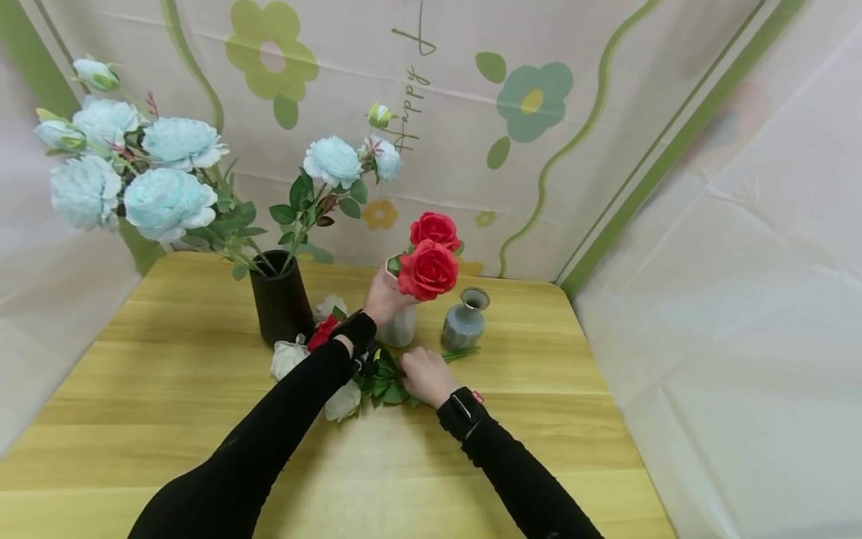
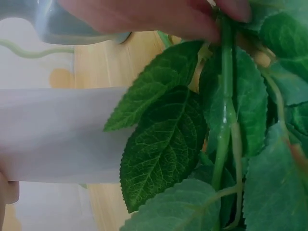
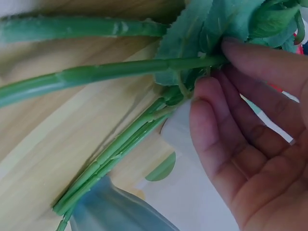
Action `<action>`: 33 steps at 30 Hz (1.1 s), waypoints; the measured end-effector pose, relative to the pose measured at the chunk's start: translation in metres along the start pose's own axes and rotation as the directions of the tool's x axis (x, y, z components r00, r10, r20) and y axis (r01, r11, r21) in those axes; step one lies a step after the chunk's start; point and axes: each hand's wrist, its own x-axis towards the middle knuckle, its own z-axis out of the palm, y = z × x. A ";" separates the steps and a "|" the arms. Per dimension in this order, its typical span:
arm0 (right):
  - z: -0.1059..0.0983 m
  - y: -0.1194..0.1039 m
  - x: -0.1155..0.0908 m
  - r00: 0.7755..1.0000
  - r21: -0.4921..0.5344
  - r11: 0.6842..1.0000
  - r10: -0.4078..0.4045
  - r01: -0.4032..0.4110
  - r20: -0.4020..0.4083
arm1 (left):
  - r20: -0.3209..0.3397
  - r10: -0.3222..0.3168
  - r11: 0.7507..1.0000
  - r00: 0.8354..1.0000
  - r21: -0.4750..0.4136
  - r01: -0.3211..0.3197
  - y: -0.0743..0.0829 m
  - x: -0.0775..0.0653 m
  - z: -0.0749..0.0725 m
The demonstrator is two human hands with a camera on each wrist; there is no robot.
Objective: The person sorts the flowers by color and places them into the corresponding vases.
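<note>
My left hand (image 1: pixel 387 301) grips the upper part of a white vase (image 1: pixel 399 329). Two red roses (image 1: pixel 428 271) rise from that vase's mouth. Lower and to the right, my right hand (image 1: pixel 426 376) pinches a green flower stem (image 3: pixel 115 71) between thumb and fingers. Leaves (image 2: pixel 161 147) hang from the stems around it, in front of the vase in the left wrist view. White roses (image 1: pixel 289 357) and another red rose (image 1: pixel 323 333) lie on the table, partly behind my left forearm. Which bloom belongs to the pinched stem cannot be told.
A blue-grey vase (image 1: pixel 463 326) stands right of the white one, with loose stem ends (image 1: pixel 462 353) just before it. At the back left, a black vase (image 1: pixel 279 303) holds tall pale-blue flowers (image 1: pixel 171 203). A printed cloth (image 1: pixel 431 67) hangs behind the wooden table (image 1: pixel 168 419).
</note>
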 end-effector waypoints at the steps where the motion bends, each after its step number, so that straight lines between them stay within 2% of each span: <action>1: 0.001 0.000 0.000 1.000 -0.005 1.000 0.007 -0.007 -0.003 | 0.007 -0.005 1.000 1.000 -0.026 0.005 0.004 -0.001 0.001; 3: 0.001 -0.002 -0.001 1.000 -0.009 1.000 0.019 -0.019 -0.005 | 0.013 -0.007 1.000 1.000 -0.029 0.008 0.007 -0.002 0.002; 7: -0.001 -0.003 -0.002 1.000 -0.002 1.000 0.023 -0.023 -0.011 | 0.028 -0.024 0.992 0.999 -0.123 0.028 0.007 -0.003 0.003; 11: -0.001 -0.002 -0.003 1.000 -0.008 1.000 0.018 -0.018 -0.023 | 0.019 -0.019 0.995 1.000 -0.093 0.020 0.007 -0.003 0.003; 14: -0.001 0.000 -0.004 0.999 -0.020 1.000 0.022 -0.022 -0.025 | 0.005 -0.002 1.000 1.000 -0.017 0.002 0.007 -0.003 0.003; 22: -0.004 0.005 -0.010 0.999 -0.035 0.999 0.023 -0.024 -0.037 | 0.016 0.020 0.999 1.000 0.044 -0.021 0.008 -0.005 0.003; 30: -0.005 0.010 -0.017 0.995 -0.140 0.990 -0.013 -0.001 -0.096 | 0.012 0.021 1.000 1.000 -0.006 -0.021 0.006 -0.005 0.004; 33: -0.006 0.012 -0.021 0.993 -0.147 0.989 -0.022 0.004 -0.118 | 0.015 0.021 0.999 1.000 -0.037 -0.021 0.006 -0.004 0.004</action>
